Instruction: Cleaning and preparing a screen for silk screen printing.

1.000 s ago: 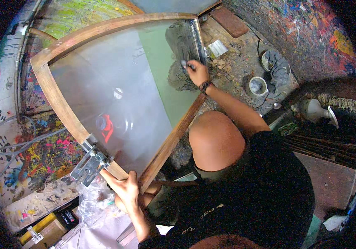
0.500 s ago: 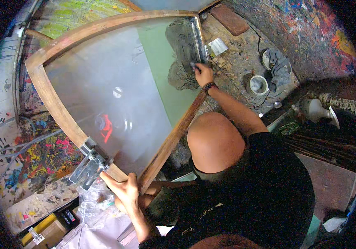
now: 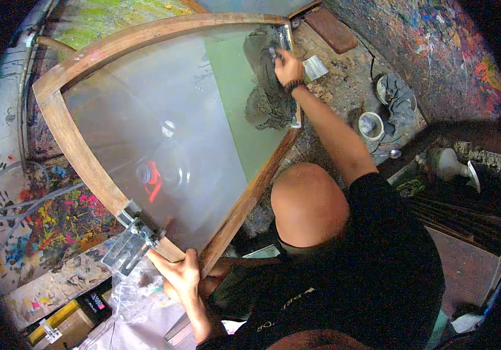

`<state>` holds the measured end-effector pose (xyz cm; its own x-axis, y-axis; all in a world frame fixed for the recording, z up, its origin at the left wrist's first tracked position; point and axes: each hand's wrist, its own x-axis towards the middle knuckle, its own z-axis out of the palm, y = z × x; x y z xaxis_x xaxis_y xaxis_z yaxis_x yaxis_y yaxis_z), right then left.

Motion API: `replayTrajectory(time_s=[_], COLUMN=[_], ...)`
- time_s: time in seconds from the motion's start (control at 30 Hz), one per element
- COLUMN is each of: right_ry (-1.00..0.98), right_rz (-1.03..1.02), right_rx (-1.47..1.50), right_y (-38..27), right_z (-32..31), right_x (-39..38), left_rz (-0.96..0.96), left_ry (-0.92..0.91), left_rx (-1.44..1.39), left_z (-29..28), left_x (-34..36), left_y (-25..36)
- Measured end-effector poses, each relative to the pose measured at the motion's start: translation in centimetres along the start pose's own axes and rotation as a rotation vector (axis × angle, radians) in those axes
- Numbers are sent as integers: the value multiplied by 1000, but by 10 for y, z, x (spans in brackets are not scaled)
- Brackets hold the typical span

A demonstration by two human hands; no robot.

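A large wooden frame (image 3: 87,143) stretched with translucent mesh (image 3: 163,87) fills the middle. Along its right side runs a pale green band (image 3: 233,99), partly covered by wet-looking dark grey smears (image 3: 262,105). My right hand (image 3: 289,67) is closed at the far right of the mesh, over the smears. A small dark thing pokes out of its fingers, too blurred to name. With my left hand (image 3: 183,274) I grip the frame's near corner, thumb on top. Beside that hand, a clear plate with metal hinge hardware (image 3: 134,236) is fastened to the wood.
Right of the frame, a paint-stained surface holds a brown brick-like block (image 3: 331,29), a white card (image 3: 315,67), a white cup (image 3: 371,125) and a grey cloth (image 3: 399,96) over a bowl. My bare knee (image 3: 309,201) sits close to the frame. Crumpled clear plastic (image 3: 136,291) lies near-left.
My right hand has moved farther away along the right side of the mesh. The frame has shifted slightly to the right, and my left hand keeps its grip on the corner.
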<state>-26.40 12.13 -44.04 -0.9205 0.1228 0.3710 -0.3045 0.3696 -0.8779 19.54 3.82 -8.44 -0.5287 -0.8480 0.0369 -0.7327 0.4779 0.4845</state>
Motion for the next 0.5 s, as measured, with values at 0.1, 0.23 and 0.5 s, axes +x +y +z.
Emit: replayTrajectory(time_s=[0.1, 0.23, 0.5], right_ry=[-103, -129, -61], right_rz=[-39, 73, 107], right_rx=[-42, -132, -71], right_y=[13, 27, -1], right_z=[-15, -11, 5], right_x=[-51, -54, 32], left_rz=[-13, -25, 137], left_ry=[-4, -17, 104], left_rx=[7, -20, 93], left_z=[-1, -2, 2], left_x=[0, -1, -2], left_y=[0, 4, 7])
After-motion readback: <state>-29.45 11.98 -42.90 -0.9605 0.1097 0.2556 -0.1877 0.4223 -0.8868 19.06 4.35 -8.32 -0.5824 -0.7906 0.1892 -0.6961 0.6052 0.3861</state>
